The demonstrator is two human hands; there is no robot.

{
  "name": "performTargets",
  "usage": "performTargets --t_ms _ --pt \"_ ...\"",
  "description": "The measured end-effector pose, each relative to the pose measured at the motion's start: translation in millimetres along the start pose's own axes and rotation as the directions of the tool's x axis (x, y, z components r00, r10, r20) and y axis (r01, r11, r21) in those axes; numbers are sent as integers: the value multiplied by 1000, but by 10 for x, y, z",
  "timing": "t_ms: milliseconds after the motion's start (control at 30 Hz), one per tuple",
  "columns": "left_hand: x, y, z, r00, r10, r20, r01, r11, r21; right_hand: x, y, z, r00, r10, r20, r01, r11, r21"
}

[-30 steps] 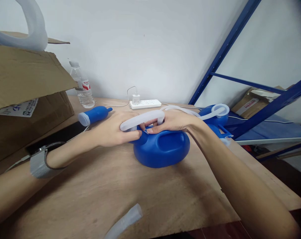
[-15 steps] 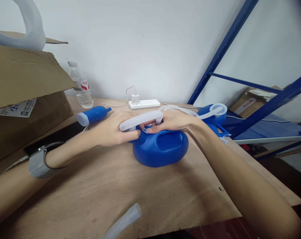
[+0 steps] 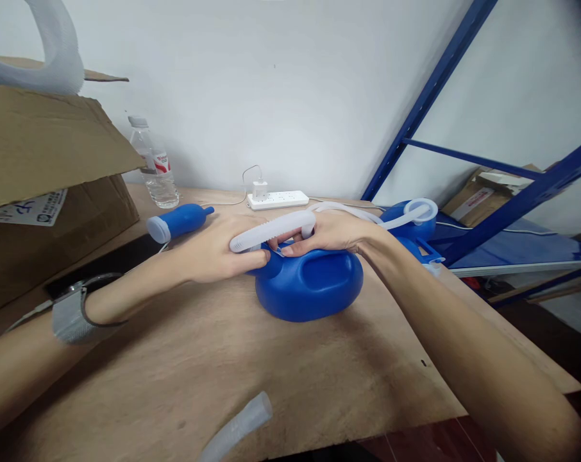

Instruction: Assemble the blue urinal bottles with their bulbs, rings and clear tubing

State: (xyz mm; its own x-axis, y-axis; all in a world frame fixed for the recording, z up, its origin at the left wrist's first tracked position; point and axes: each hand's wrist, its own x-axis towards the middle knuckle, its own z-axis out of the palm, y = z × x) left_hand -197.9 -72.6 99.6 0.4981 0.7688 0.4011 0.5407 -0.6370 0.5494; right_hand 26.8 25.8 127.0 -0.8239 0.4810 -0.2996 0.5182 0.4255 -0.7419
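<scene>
A rounded blue plastic bottle [image 3: 310,295] with a moulded hollow in its side lies on the wooden table. My left hand [image 3: 223,250] is closed around its neck end, where a white corrugated hose [image 3: 271,231] comes out beside the thumb. That hose arches over to my right hand [image 3: 333,232], which rests on top of the bottle with fingers and thumb closed against it. Between the two thumbs shows a small clear piece [image 3: 279,251], too small to name. The neck and most of the fingertips are hidden.
Left stand an open cardboard box [image 3: 59,135], a water bottle [image 3: 158,170] and a small blue bottle [image 3: 182,222]. A white power strip [image 3: 278,201] lies by the wall. More blue bottles [image 3: 418,224] with hose sit right, near a blue metal rack [image 3: 429,77]. A loose hose end [image 3: 247,417] lies in front.
Both hands keep their hold on the blue bottle. Only a very slight shift of the whole view shows.
</scene>
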Motion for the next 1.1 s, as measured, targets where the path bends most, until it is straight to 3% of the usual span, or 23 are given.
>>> performTargets --t_ms 233,400,600,833,1100 --pt "20 -9 -17 994 109 17 -110 993 35 2 15 21 999 24 -30 -23 999 24" --pt "34 0 -31 994 109 27 -110 993 37 -10 -28 27 999 36 -15 -36 999 6" --pt "34 -24 -9 988 156 -20 -154 986 69 -10 -65 46 994 70 -80 -73 997 -31" --pt "63 -10 18 992 119 -42 -113 986 126 -49 -108 84 975 130 -180 -139 990 -38" --pt "77 35 -35 988 157 -7 -154 976 154 -33 -79 80 979 95 -178 -104 994 -42"
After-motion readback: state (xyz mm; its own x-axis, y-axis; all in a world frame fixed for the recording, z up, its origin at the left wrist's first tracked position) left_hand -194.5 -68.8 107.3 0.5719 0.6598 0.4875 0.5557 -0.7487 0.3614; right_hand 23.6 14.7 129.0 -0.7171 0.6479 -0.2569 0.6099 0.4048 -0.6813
